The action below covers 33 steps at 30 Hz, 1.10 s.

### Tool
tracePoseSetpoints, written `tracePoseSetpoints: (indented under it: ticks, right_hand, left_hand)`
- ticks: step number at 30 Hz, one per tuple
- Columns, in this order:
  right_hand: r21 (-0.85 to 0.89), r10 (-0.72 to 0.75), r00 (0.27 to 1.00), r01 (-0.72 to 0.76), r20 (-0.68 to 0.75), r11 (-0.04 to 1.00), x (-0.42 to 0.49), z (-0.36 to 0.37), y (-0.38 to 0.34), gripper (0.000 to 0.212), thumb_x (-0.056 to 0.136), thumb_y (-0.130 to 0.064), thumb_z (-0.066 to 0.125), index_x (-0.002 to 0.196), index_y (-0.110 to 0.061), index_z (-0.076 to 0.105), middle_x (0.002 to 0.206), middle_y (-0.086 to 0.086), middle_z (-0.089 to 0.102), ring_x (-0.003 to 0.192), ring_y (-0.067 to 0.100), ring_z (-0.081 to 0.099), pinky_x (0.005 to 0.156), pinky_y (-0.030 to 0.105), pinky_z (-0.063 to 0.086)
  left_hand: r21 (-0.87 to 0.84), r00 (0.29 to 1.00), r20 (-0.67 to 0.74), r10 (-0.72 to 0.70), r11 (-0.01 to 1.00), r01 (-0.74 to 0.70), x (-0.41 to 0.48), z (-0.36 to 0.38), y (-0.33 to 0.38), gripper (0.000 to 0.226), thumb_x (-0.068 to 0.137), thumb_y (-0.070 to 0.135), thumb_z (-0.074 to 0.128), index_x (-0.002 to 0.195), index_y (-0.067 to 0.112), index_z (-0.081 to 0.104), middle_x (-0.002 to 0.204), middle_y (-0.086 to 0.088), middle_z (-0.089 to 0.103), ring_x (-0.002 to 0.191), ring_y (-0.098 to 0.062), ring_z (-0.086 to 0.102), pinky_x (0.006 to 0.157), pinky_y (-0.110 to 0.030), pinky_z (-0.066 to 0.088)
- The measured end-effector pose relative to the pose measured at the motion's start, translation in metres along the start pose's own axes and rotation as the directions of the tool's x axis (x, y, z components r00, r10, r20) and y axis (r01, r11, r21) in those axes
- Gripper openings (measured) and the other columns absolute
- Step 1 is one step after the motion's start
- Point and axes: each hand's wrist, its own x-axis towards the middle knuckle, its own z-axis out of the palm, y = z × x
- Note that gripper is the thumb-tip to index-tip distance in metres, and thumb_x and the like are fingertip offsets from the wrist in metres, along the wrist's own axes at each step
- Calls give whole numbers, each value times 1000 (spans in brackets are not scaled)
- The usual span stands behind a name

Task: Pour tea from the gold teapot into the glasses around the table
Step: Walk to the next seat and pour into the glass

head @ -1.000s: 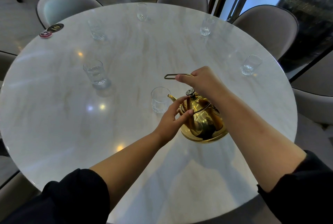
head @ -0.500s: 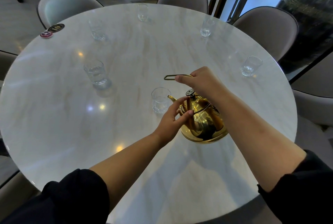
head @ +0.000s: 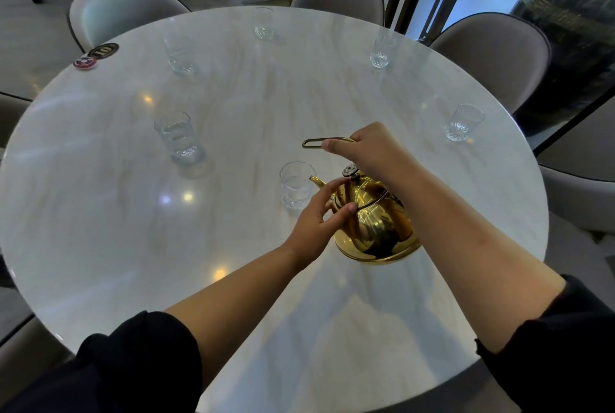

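Almost nothing has moved since the earlier frames: both my hands and the pot keep the same pose, and only the view has shifted a very little.

From the head camera, my right hand (head: 369, 149) is closed around the thin wire handle (head: 319, 143) of the gold teapot (head: 376, 226), with the fingers curled over it and the thumb stretched along it. I hold it high so that the pot hangs above the table (head: 100, 213), near the edge closest to me and a little to the right. The pot is tilted forward. Its spout (head: 317, 181) reaches to the rim of the nearest glass (head: 296, 184), which I judge to be the one being filled now. I cannot see a stream, and I cannot tell how full this glass is.

My left hand (head: 316, 216) grips nothing. Its fingers (head: 337, 188) are nearly straight and press on the lid beside the black knob (head: 351, 171), and the thumb lies against the shoulder of the pot. I think this is to keep the lid from sliding off while the pot leans.

Five other glasses stand around the table: one toward the left edge (head: 179, 138), three along the far edge (head: 179, 56) (head: 264, 25) (head: 381, 51), one near the right edge (head: 462, 123). They are well apart from the pot, so I judge that I must carry it round to each.
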Motion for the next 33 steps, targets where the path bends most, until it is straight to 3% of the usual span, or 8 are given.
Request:
tracePoseSetpoints:
  ticks: [8,12,16,20,25,33]
  right_hand:
    - [-27,-11,1000,11,0,1000,0,0,0,53,85,-47,64,53,-13,39,50,-1,30,44,12,25,49,26,23]
    - [-6,-27,999,27,-22,1000,-3,-2,4,52,86,-47,63,53,-13,41,50,-1,33,44,12,29,49,26,26]
    - [82,-29,997,35,-69,996,-10,-4,15,54,85,-47,65,50,-15,38,48,-2,31,43,12,28,47,24,26]
    - [191,-20,992,44,-126,981,-21,3,34,54,84,-47,66,48,-16,39,46,-3,32,41,11,27,45,23,26]
    - [440,26,981,62,-191,896,-35,13,60,53,81,-42,71,51,-11,41,48,0,28,41,13,23,48,27,24]
    - [640,30,965,149,-260,754,-79,19,81,55,85,-32,71,42,-22,38,40,-9,30,38,10,25,45,24,27]
  left_hand:
    - [10,1000,-4,10,1000,-10,1,0,-1,44,69,68,54,111,68,39,145,3,39,132,-29,41,105,-54,39]
    - [35,1000,-8,13,999,-13,0,0,3,46,76,60,53,119,56,38,146,4,37,135,-26,36,108,-51,36]
    - [104,999,-9,47,994,-45,-2,1,3,55,81,51,53,132,38,37,146,2,37,126,-10,32,106,-37,32]
    - [226,996,-9,90,970,-86,-2,-1,-5,49,91,34,56,136,30,39,143,1,40,119,-2,31,96,-26,33]
    - [335,990,10,144,932,-139,-4,-1,-13,48,90,31,59,135,27,41,135,5,45,116,-3,40,96,-27,44]
    - [439,979,62,195,876,-202,-25,10,-13,50,90,34,59,137,31,40,145,2,37,128,-6,33,105,-28,35]
